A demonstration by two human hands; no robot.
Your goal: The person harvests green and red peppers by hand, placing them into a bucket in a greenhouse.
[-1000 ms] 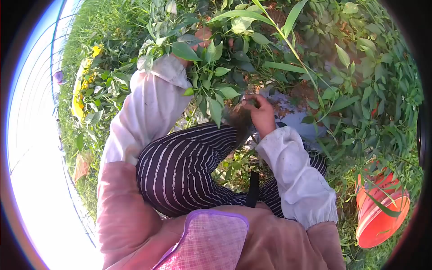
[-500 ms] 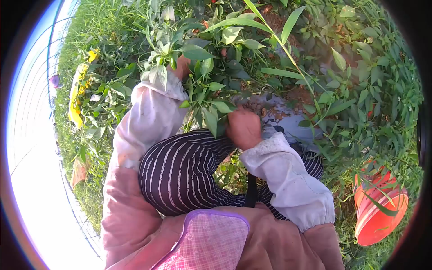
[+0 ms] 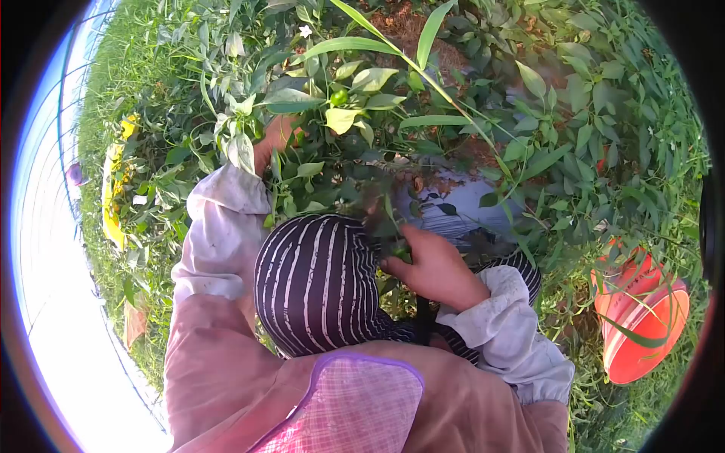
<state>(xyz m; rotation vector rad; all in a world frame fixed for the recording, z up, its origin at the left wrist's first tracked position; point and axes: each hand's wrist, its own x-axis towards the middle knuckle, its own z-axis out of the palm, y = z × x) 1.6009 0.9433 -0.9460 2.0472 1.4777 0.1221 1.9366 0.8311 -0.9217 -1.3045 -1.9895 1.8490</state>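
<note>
Pepper plants (image 3: 370,79) with broad green leaves grow right in front of my knees, and a small round green pepper (image 3: 339,97) shows among them. My left hand (image 3: 279,137) reaches into the foliage, with leaves hiding its fingers. Beside my knee in striped trousers (image 3: 310,287), my right hand (image 3: 439,266) is closed, thumb and fingers drawn together by a dark green patch. I cannot tell what is in its fingers. A long grass stalk (image 3: 445,94) leans across the plants above it.
An orange-red bucket (image 3: 642,332) lies tilted in the grass at the right. Pale ground sheeting (image 3: 461,204) with dry leaves on it lies beyond my right hand. Something yellow (image 3: 113,192) stands among plants at the left, near a bright hooped wall (image 3: 45,264).
My right hand has come down and nearer my knee, its fingers now turned the other way. My left hand has shifted left in the view, and the leaves around it have moved.
</note>
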